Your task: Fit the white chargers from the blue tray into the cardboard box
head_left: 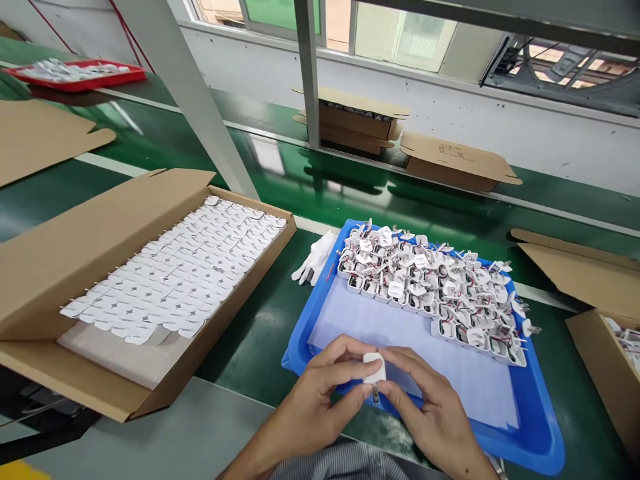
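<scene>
A small white plug adapter (374, 368) with metal prongs at its lower end is held between my two hands, over the near edge of a blue tray (295, 333). My left hand (333, 393) pinches it from the left with thumb and fingers. From the right, my right hand (425, 400) grips the same adapter with its fingertips. Beyond my hands, the tray holds many open white adapter housings (425, 280) in rows, with red and black wires and pronged covers lying loose on top. White sheeting (370, 327) lines the tray.
On the left, an open cardboard box (225, 313) holds rows of closed white adapters (170, 273). A white glove (316, 259) lies beside the tray. Another open box (600, 367) stands at right. Cardboard boxes (450, 163) and a red tray (85, 83) sit farther back; a metal post (193, 100) rises behind.
</scene>
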Demonstrator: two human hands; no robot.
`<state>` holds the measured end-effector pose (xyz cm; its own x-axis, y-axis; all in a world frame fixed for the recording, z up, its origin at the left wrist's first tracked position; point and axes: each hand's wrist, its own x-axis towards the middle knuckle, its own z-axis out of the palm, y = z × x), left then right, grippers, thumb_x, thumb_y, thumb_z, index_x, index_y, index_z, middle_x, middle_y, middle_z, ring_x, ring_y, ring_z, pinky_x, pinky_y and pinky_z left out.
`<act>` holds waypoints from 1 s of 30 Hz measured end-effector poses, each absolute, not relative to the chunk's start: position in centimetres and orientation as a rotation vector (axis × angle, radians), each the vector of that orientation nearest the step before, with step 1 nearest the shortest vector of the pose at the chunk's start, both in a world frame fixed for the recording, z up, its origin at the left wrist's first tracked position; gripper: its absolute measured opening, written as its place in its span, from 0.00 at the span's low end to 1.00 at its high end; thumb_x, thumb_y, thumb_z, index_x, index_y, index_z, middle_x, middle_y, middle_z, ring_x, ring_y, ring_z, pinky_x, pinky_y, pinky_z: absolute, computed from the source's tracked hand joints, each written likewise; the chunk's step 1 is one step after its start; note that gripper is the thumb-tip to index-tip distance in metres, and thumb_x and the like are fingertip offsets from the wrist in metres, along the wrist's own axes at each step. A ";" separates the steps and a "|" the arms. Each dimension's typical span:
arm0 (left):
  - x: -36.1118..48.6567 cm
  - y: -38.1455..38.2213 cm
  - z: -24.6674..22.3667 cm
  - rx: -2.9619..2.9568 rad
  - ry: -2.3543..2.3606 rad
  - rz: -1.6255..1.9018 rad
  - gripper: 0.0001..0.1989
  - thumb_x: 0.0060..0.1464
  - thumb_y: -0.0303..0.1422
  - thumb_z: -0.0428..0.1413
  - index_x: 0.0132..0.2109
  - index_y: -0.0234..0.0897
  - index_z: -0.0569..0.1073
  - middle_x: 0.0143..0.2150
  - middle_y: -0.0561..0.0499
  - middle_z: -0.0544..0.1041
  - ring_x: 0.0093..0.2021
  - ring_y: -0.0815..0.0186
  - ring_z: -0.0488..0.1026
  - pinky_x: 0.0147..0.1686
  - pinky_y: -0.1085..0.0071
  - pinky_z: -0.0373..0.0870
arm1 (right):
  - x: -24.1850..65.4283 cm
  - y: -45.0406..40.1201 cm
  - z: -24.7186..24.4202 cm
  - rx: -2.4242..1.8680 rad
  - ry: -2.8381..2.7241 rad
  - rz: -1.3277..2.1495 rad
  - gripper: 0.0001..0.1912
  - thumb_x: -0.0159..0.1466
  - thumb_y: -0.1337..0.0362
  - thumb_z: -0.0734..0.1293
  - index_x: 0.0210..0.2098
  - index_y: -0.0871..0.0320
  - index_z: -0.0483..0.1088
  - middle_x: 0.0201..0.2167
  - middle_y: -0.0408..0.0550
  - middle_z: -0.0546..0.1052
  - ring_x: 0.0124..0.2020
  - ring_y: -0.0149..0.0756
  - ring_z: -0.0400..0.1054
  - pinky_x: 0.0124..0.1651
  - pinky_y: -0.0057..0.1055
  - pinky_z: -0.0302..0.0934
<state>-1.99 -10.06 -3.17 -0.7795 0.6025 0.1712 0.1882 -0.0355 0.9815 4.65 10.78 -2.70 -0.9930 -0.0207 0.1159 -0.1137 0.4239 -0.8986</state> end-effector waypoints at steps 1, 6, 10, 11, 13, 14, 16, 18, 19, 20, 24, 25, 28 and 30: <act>-1.9 -10.0 -3.3 0.837 1.946 1.877 0.19 0.68 0.26 0.56 0.60 0.50 0.81 0.55 0.42 0.79 0.50 0.58 0.80 0.46 0.63 0.82 | 4.7 10.7 -2.8 0.120 -2.582 1.603 0.17 0.72 0.64 0.70 0.59 0.45 0.75 0.55 0.48 0.82 0.55 0.38 0.79 0.55 0.29 0.76; -1.3 -9.9 -3.9 0.802 2.028 1.877 0.18 0.69 0.26 0.55 0.60 0.48 0.79 0.56 0.43 0.77 0.53 0.59 0.79 0.49 0.67 0.81 | 4.6 10.9 -2.5 0.124 -2.632 1.572 0.18 0.73 0.64 0.69 0.61 0.46 0.76 0.56 0.49 0.82 0.57 0.39 0.79 0.56 0.30 0.76; -1.0 -9.6 -4.1 0.820 2.081 1.886 0.17 0.68 0.24 0.56 0.58 0.46 0.78 0.55 0.44 0.76 0.54 0.60 0.79 0.53 0.67 0.79 | 4.6 11.0 -2.4 0.072 -2.656 1.678 0.19 0.72 0.64 0.70 0.61 0.47 0.76 0.59 0.51 0.81 0.60 0.41 0.78 0.58 0.33 0.76; -0.9 -9.5 -4.2 0.831 2.087 1.899 0.17 0.68 0.24 0.56 0.58 0.46 0.78 0.54 0.45 0.76 0.54 0.60 0.79 0.54 0.67 0.78 | 4.6 10.9 -2.4 0.062 -2.629 1.720 0.18 0.72 0.64 0.70 0.61 0.47 0.77 0.59 0.51 0.81 0.59 0.41 0.78 0.59 0.33 0.75; -0.9 -9.5 -4.3 0.855 2.102 1.922 0.18 0.67 0.23 0.56 0.59 0.46 0.78 0.54 0.45 0.76 0.54 0.61 0.78 0.54 0.67 0.78 | 4.4 10.7 -2.6 0.059 -2.534 1.819 0.18 0.72 0.65 0.70 0.60 0.47 0.77 0.57 0.50 0.82 0.58 0.40 0.79 0.60 0.33 0.75; -0.9 -9.4 -4.4 0.863 2.109 1.927 0.19 0.67 0.22 0.56 0.59 0.47 0.77 0.53 0.45 0.75 0.54 0.61 0.78 0.55 0.67 0.77 | 4.3 10.5 -2.6 0.061 -2.483 1.874 0.18 0.72 0.65 0.70 0.60 0.47 0.77 0.56 0.49 0.83 0.57 0.39 0.79 0.59 0.33 0.75; -1.0 -9.5 -4.6 0.870 2.103 1.923 0.19 0.67 0.22 0.56 0.59 0.47 0.78 0.53 0.45 0.75 0.54 0.62 0.78 0.55 0.67 0.77 | 4.1 10.2 -2.7 0.043 -2.414 1.976 0.17 0.72 0.64 0.70 0.59 0.46 0.78 0.54 0.49 0.84 0.55 0.38 0.80 0.58 0.33 0.75; -1.2 -9.6 -4.6 0.880 2.073 1.919 0.19 0.68 0.23 0.56 0.59 0.48 0.78 0.54 0.45 0.75 0.54 0.62 0.78 0.55 0.66 0.77 | 3.9 10.0 -2.6 0.006 -2.380 2.071 0.15 0.72 0.61 0.71 0.58 0.48 0.78 0.52 0.50 0.84 0.53 0.40 0.81 0.57 0.35 0.76; -1.3 -9.6 -4.6 0.885 2.062 1.921 0.19 0.68 0.23 0.56 0.60 0.48 0.78 0.54 0.45 0.75 0.54 0.62 0.78 0.55 0.66 0.77 | 3.8 10.0 -2.5 -0.008 -2.373 2.105 0.15 0.72 0.60 0.71 0.58 0.49 0.78 0.52 0.50 0.84 0.53 0.40 0.81 0.58 0.35 0.76; -1.4 -9.6 -4.6 0.889 2.055 1.926 0.19 0.68 0.23 0.56 0.60 0.48 0.78 0.54 0.45 0.75 0.54 0.62 0.78 0.55 0.66 0.77 | 3.7 9.9 -2.5 -0.018 -2.375 2.123 0.15 0.73 0.58 0.71 0.58 0.49 0.78 0.52 0.51 0.84 0.53 0.41 0.81 0.58 0.36 0.75; -1.7 -9.5 -4.2 0.838 2.047 1.906 0.16 0.70 0.26 0.55 0.59 0.47 0.79 0.55 0.44 0.75 0.54 0.60 0.79 0.53 0.66 0.78 | 3.7 10.0 -2.5 -0.046 -2.431 2.073 0.17 0.73 0.56 0.70 0.59 0.51 0.77 0.55 0.53 0.83 0.56 0.43 0.79 0.62 0.39 0.73; -1.7 -9.4 -4.1 0.810 2.034 1.905 0.16 0.70 0.27 0.55 0.58 0.47 0.79 0.55 0.44 0.75 0.53 0.60 0.79 0.52 0.66 0.78 | 3.7 10.0 -2.6 -0.065 -2.436 2.068 0.18 0.73 0.55 0.70 0.59 0.52 0.77 0.55 0.53 0.82 0.57 0.44 0.79 0.62 0.40 0.73; -1.6 -9.2 -3.7 0.693 1.928 1.979 0.14 0.70 0.30 0.56 0.57 0.46 0.81 0.55 0.42 0.76 0.50 0.59 0.80 0.48 0.66 0.79 | 4.2 10.3 -2.7 -0.183 -2.415 2.155 0.23 0.72 0.51 0.70 0.63 0.50 0.73 0.61 0.55 0.79 0.59 0.46 0.77 0.63 0.42 0.73; -1.6 -9.1 -3.3 0.583 1.822 2.070 0.13 0.68 0.32 0.58 0.55 0.45 0.83 0.55 0.42 0.76 0.51 0.58 0.79 0.47 0.67 0.79 | 4.7 10.5 -2.8 -0.242 -2.411 2.165 0.26 0.72 0.49 0.70 0.66 0.47 0.71 0.65 0.54 0.76 0.61 0.46 0.76 0.63 0.42 0.72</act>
<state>-1.61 -9.08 -3.33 -0.8647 0.4940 0.0909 0.0275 -0.1342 0.9906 4.65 10.48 -2.79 -0.9831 0.0388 -0.1787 0.1818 0.1038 -0.9778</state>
